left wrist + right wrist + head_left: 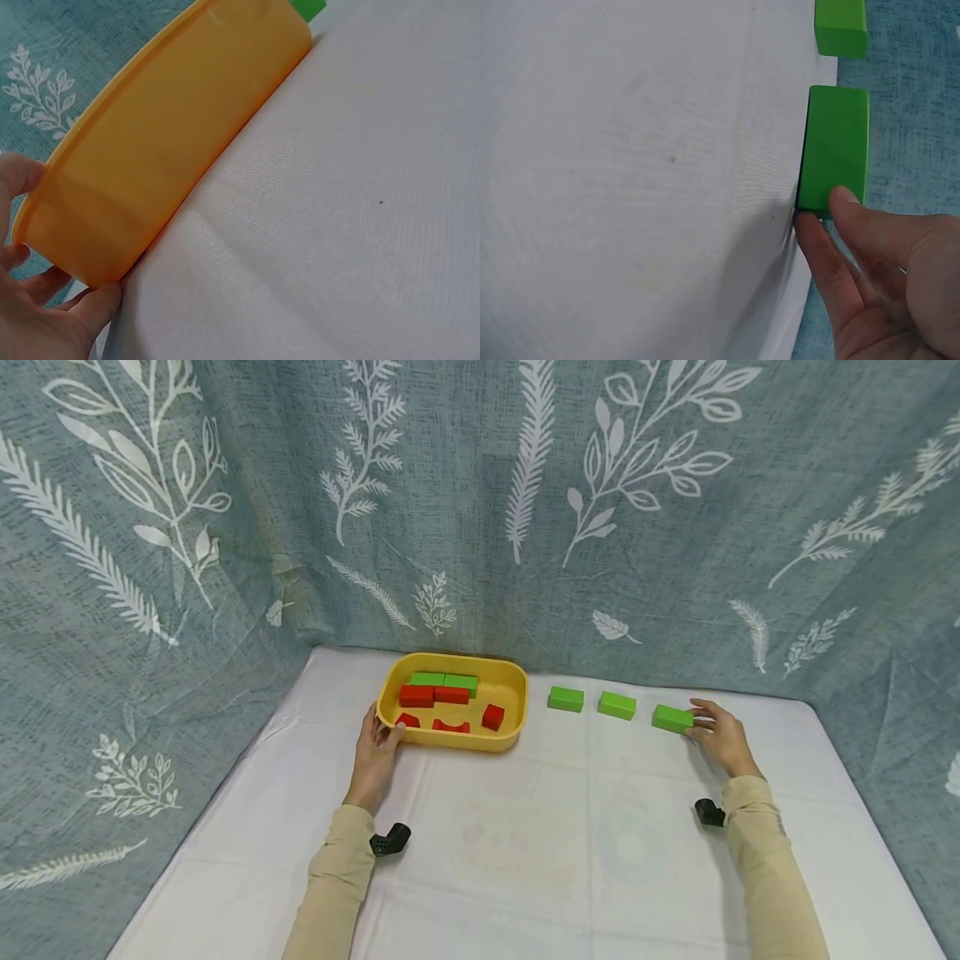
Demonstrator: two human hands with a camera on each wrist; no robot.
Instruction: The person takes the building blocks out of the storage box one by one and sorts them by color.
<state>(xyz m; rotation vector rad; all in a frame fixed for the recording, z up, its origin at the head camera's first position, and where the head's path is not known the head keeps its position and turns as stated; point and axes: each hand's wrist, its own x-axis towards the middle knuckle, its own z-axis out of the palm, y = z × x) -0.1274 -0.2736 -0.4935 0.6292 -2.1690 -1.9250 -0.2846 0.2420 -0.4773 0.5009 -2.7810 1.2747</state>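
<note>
My left hand grips the left end of a yellow plastic tray, its fingers spread along the end wall in the left wrist view. Inside the tray lie two green blocks, two red rectangular blocks, a red arch-shaped block, a red cube-like block and a partly hidden red piece. At the right, my right hand pinches the near end of a green rectangular block, thumb on its face. The block appears to rest on the table.
Two more green blocks, a middle one and a left one, stand in a row between the tray and my right hand. White cloth covers the table. A patterned green-blue curtain hangs behind it.
</note>
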